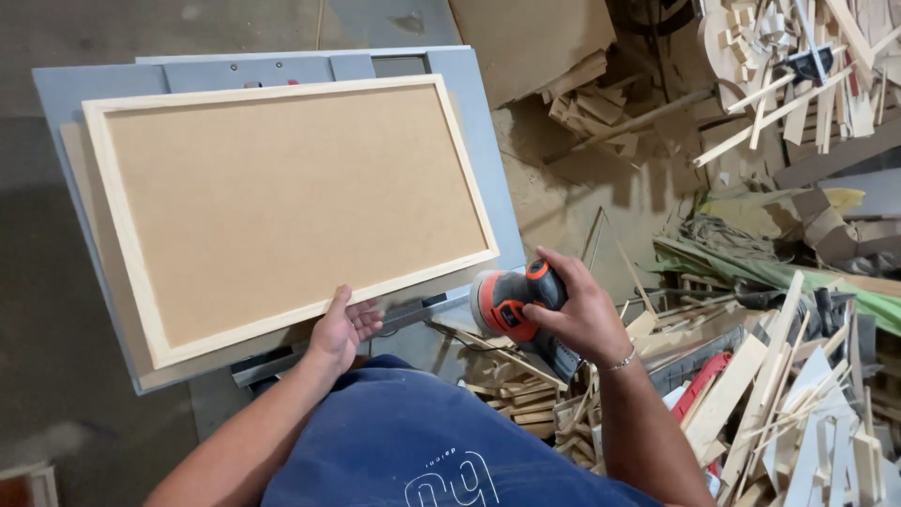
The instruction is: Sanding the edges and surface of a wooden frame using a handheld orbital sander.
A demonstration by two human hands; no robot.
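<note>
A rectangular wooden frame (282, 211) with a brown board panel and a pale wood border lies tilted on a grey metal table (479, 131). My left hand (343, 329) grips the frame's near edge, thumb on the border. My right hand (574, 310) holds an orange and grey power sander (511, 302) just off the frame's near right corner, beside the table's edge. The sander's pad faces left toward the frame.
A large heap of wood offcuts and strips (779, 394) fills the floor at the right. More scrap wood and cardboard (657, 103) is piled at the upper right. Bare concrete floor (47, 310) lies to the left.
</note>
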